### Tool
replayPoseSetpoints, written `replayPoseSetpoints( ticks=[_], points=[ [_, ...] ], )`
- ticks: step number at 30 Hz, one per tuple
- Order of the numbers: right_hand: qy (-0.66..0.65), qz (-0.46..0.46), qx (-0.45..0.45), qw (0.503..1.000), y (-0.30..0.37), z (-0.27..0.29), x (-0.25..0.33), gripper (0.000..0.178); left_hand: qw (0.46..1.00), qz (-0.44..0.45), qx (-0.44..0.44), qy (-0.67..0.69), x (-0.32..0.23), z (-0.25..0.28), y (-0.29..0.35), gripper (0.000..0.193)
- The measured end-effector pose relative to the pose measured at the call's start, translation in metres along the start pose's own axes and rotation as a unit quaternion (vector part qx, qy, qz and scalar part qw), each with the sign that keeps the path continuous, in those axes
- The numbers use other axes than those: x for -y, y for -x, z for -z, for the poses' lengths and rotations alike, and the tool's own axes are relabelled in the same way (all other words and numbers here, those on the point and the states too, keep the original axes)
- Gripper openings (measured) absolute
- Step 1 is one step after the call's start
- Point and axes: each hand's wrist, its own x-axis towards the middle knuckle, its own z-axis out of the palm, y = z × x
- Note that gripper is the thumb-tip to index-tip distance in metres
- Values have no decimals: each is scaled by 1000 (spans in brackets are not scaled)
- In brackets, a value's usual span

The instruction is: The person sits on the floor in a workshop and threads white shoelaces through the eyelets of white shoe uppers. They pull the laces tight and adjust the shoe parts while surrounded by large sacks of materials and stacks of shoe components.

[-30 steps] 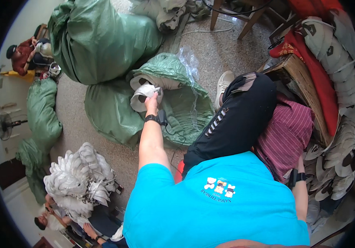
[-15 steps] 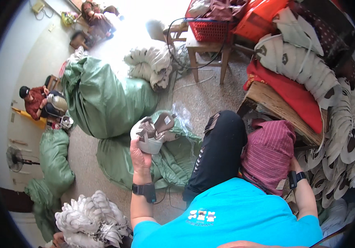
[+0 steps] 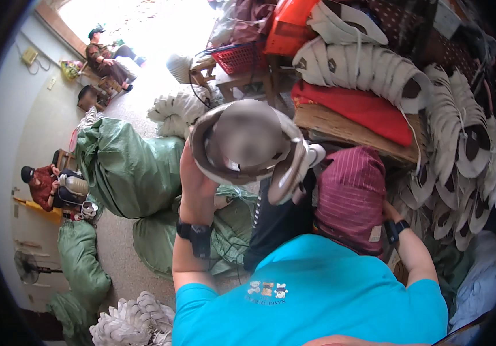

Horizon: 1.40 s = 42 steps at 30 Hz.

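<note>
Close to the camera, a grey-and-white shoe upper (image 3: 248,138) is held up by my left hand (image 3: 197,181), its wide opening turned toward me. The fingers wrap its left side and are partly hidden behind it. A small white rounded piece (image 3: 316,154) shows at the upper's right edge. My right hand (image 3: 391,212) is low at the right, beside a maroon striped cloth (image 3: 350,196) that hides its fingers; whether it holds anything does not show. Below the upper, a green sack (image 3: 156,239) lies flattened on the floor beside my dark-trousered leg.
A full green sack (image 3: 130,167) stands ahead on the left. At the right, a wooden bench (image 3: 340,126) bears a red cloth and a row of nested white uppers (image 3: 363,66); more bundles (image 3: 470,150) hang beyond. A red basket (image 3: 239,57) is behind. Two people sit at the left.
My left hand has raised the shoe upper toward the camera and turned its opening to me. The view has shifted to the right. My right hand stays by the striped cloth.
</note>
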Motion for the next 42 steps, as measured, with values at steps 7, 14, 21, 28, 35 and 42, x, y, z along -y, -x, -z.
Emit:
replayPoseSetpoints(
  ticks=[7, 14, 21, 28, 35, 42],
  points=[
    [-124, 61, -16, 990, 61, -45, 36, 34, 975, 195, 36, 102, 61, -11, -44, 37],
    [274, 450, -71, 847, 126, -183, 105, 26, 933, 347, 35, 89, 95, -26, -58, 40],
    [146, 236, 296, 914, 105, -280, 88, 56, 911, 376, 85, 147, 129, -34, -58, 52],
    [27, 290, 201, 935, 80, -263, 59, 53, 922, 360, 65, 129, 142, -22, -35, 62],
    [-108, 353, 124, 921, 69, -247, 59, 47, 942, 251, 57, -217, 158, -31, -12, 50],
    [-79, 422, 28, 903, 42, -189, 85, 56, 900, 145, 27, -410, 139, -44, -35, 25]
  ],
)
